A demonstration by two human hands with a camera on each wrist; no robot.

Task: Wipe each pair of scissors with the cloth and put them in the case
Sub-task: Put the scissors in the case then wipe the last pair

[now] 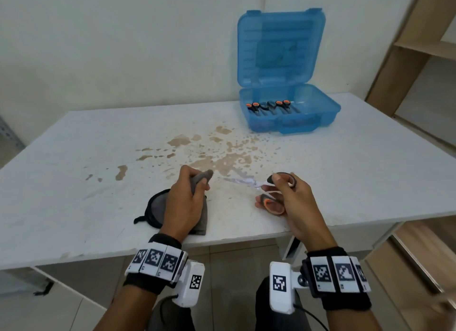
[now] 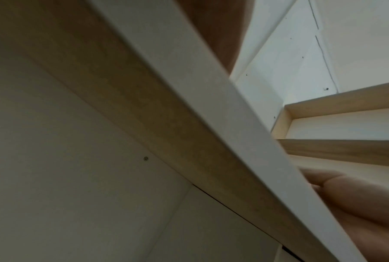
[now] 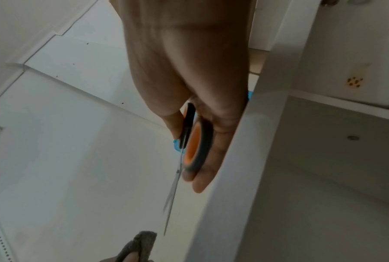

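We work at the table's (image 1: 98, 138) near edge: our left hand (image 1: 183, 202) clenches its grip on the cloth (image 1: 201, 180), our right hand (image 1: 291, 200) grasps the scissors (image 1: 269, 190), blades pointing left, tips just short of the cloth. The open case (image 1: 318, 113) sits well apart by the far edge, scissors inside at its left, stained tabletop between.

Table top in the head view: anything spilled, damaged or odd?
Yes. Brown blotches and specks spread over the white table between the hands and the blue case, like a dried spill or worn coating; I cannot tell which. Nothing else stands out.
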